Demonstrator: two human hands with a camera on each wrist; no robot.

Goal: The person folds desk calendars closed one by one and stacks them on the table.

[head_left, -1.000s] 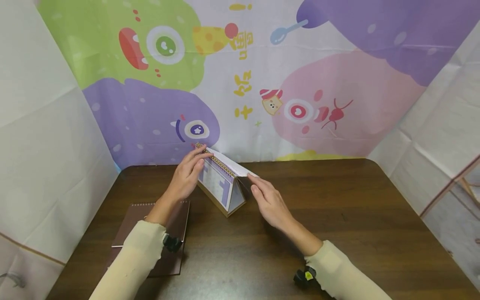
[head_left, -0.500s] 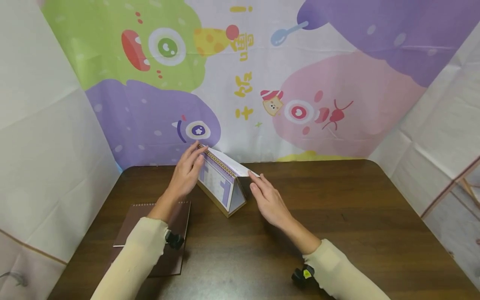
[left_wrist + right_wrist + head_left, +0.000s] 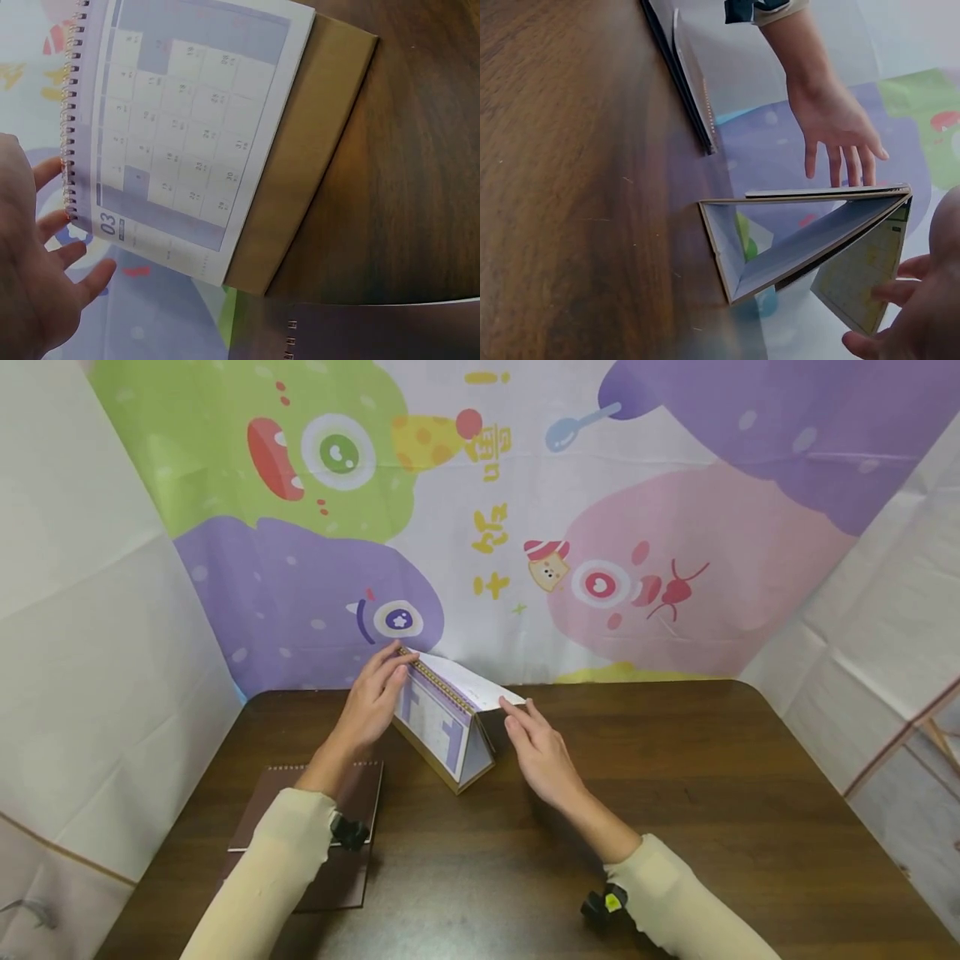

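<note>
A desk calendar (image 3: 432, 727) stands tent-like at the table's back, its gold spiral on top. The left wrist view shows a page marked 03 on the calendar's near face (image 3: 172, 142). My left hand (image 3: 367, 706) touches the far end of the spiral, its fingers fairly straight and slightly spread. A white page (image 3: 468, 683) slants off the spiral on the far side. At its outer edge are the extended fingers of my right hand (image 3: 546, 756); the thumb sits lower and apart. From the right wrist view, the printed underside of that page (image 3: 859, 277) shows beside the right hand (image 3: 922, 307).
Brown spiral notebooks (image 3: 352, 877) lie at the left of the dark wooden table (image 3: 480, 877), partly under the left forearm. A cartoon-printed cloth (image 3: 480, 635) hangs right behind the calendar. White cloths stand at both sides.
The free page has risen and spread further from the calendar, showing more of its white surface. My right fingers have moved slightly up with it. The left hand has shifted a little along the spiral.
</note>
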